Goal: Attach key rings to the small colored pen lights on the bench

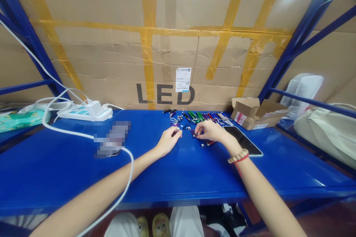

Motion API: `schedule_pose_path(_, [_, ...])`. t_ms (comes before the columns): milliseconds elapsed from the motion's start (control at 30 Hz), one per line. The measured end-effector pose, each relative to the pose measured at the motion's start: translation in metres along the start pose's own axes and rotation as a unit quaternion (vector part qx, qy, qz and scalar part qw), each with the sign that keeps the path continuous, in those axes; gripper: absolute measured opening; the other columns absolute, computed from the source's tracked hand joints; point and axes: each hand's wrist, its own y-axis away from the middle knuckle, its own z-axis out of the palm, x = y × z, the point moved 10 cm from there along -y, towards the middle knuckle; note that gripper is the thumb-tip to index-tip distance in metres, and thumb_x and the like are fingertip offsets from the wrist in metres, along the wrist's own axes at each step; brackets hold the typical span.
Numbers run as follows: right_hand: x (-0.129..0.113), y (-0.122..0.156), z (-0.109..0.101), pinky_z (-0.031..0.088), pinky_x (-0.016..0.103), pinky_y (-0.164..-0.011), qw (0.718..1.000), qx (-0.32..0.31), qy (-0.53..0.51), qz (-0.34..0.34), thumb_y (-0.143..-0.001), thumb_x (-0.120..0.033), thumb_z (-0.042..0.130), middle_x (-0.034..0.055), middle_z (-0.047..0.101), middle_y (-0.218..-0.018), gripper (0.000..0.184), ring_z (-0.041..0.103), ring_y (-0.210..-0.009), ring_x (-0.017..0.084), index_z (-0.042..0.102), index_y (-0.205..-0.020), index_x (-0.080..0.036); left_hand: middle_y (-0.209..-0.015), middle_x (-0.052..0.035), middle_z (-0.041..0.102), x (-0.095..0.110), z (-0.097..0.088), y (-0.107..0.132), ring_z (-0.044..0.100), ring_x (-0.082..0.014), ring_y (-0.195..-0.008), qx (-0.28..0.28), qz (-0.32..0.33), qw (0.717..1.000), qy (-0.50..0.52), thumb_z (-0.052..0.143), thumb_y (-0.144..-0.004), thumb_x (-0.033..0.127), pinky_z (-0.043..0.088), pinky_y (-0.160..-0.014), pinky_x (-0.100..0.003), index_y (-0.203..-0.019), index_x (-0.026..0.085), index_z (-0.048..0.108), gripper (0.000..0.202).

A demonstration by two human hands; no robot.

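Note:
My left hand [167,142] is closed, thumb against the fingers, on a small dark piece [174,133] mostly hidden by the fingers. To its right, my right hand [211,132] pinches a small dark red carabiner clip [193,132] at the tabletop. Between and beyond the hands lie more carabiner clips [187,127] and small silver parts [180,118]. Green metal tubes [195,115] lie in a row behind the right hand, with blue and silver pieces [221,117] beside them. A red tube [210,143] and a small silver piece [203,145] rest below the right hand.
A tablet [244,141] lies right of my right hand, before an open cardboard box [254,113]. On the left are a power strip [83,113], a blurred-out phone [112,140] and a white cable [130,170] crossing over my left forearm. A large carton [111,63] stands behind the blue table [178,177].

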Motion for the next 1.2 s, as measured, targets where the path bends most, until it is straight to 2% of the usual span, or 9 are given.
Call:
schedule_pose_path(233, [-0.050,0.009,-0.027,0.039,0.019,-0.054,0.980,0.139,-0.082,-0.116,-0.073,-0.031,0.062,-0.0002,0.068,-0.079,0.015,0.052,-0.053,0.007,0.065,-0.081,-0.018,-0.063,0.0015,0.050,0.002,0.001,0.000,0.047,-0.0119,-0.064,-0.001,0.017,1.000,-0.015,0.043,-0.079,0.026,0.034,-0.063,-0.023,-0.059,0.016,0.051,0.023])
schedule_pose_path(333, [-0.064,0.012,-0.028,0.039,0.019,-0.055,0.966,0.177,-0.119,-0.148,-0.074,-0.035,0.061,0.0014,0.068,-0.079,0.020,0.051,-0.054,0.008,0.066,-0.081,-0.017,-0.064,0.0015,0.051,0.002,0.002,-0.001,0.046,-0.0120,-0.064,-0.002,0.024,0.999,-0.033,0.045,-0.078,0.023,0.034,-0.062,-0.023,-0.060,0.016,0.051,0.020])
schedule_pose_path(600, [-0.073,0.013,-0.016,0.041,0.021,-0.060,0.957,0.198,-0.069,-0.199,-0.080,-0.033,0.057,0.0008,0.067,-0.075,0.016,0.054,-0.061,0.010,0.068,-0.081,-0.022,-0.067,0.0013,0.054,-0.003,0.000,-0.004,0.048,-0.0127,-0.067,0.007,0.017,0.999,-0.039,0.045,-0.077,0.019,0.037,-0.064,-0.023,-0.066,0.016,0.054,0.014])
schedule_pose_path(733, [-0.079,0.015,-0.012,0.043,0.023,-0.065,0.956,0.203,-0.030,-0.211,-0.083,-0.030,0.052,0.0024,0.068,-0.078,0.020,0.056,-0.067,0.013,0.067,-0.094,-0.024,-0.070,0.0003,0.058,-0.007,0.000,-0.005,0.051,-0.0135,-0.068,0.008,0.013,1.000,-0.016,0.045,-0.078,0.021,0.040,-0.066,-0.024,-0.074,0.016,0.058,0.014])
schedule_pose_path(833, [-0.084,0.016,-0.009,0.045,0.024,-0.066,0.955,0.195,-0.055,-0.217,-0.082,-0.030,0.053,0.0017,0.068,-0.081,0.026,0.056,-0.067,0.013,0.061,-0.106,-0.024,-0.079,-0.0027,0.062,-0.008,0.001,-0.005,0.053,-0.0150,-0.073,-0.003,0.022,1.000,0.002,0.044,-0.079,0.020,0.043,-0.071,-0.027,-0.083,0.015,0.059,0.017])
schedule_pose_path(1000, [-0.082,0.012,-0.007,0.046,0.026,-0.065,0.948,0.195,-0.101,-0.231,-0.079,-0.034,0.057,0.0055,0.062,-0.096,0.033,0.054,-0.063,0.011,0.058,-0.109,-0.022,-0.085,-0.0047,0.062,-0.008,-0.002,-0.004,0.056,-0.0166,-0.080,-0.001,0.020,1.000,0.014,0.045,-0.078,0.018,0.044,-0.077,-0.030,-0.086,0.015,0.057,0.015])
schedule_pose_path(1067, [-0.082,0.007,0.002,0.046,0.026,-0.066,0.953,0.166,-0.096,-0.236,-0.079,-0.035,0.057,0.0052,0.061,-0.095,0.030,0.055,-0.063,0.011,0.060,-0.106,-0.021,-0.088,-0.0036,0.061,-0.007,0.000,-0.003,0.056,-0.0156,-0.081,-0.005,0.033,0.999,0.032,0.046,-0.074,0.013,0.045,-0.080,-0.031,-0.097,0.017,0.053,0.024])
schedule_pose_path(1133, [-0.084,0.003,0.013,0.045,0.025,-0.066,0.959,0.129,-0.080,-0.238,-0.082,-0.034,0.053,0.0038,0.063,-0.088,0.020,0.057,-0.067,0.012,0.064,-0.092,-0.020,-0.093,-0.0042,0.059,-0.009,0.005,0.000,0.057,-0.0148,-0.080,-0.019,0.039,0.998,0.041,0.047,-0.069,0.009,0.046,-0.079,-0.031,-0.113,0.018,0.045,0.044])
schedule_pose_path(1200, [-0.087,0.004,0.017,0.044,0.025,-0.069,0.963,0.124,-0.067,-0.231,-0.083,-0.029,0.052,0.0035,0.065,-0.088,0.016,0.059,-0.075,0.014,0.064,-0.089,-0.020,-0.105,-0.0093,0.055,-0.011,0.006,0.002,0.056,-0.0171,-0.088,-0.017,0.045,0.998,0.030,0.050,-0.066,0.009,0.045,-0.084,-0.035,-0.126,0.016,0.033,0.063])
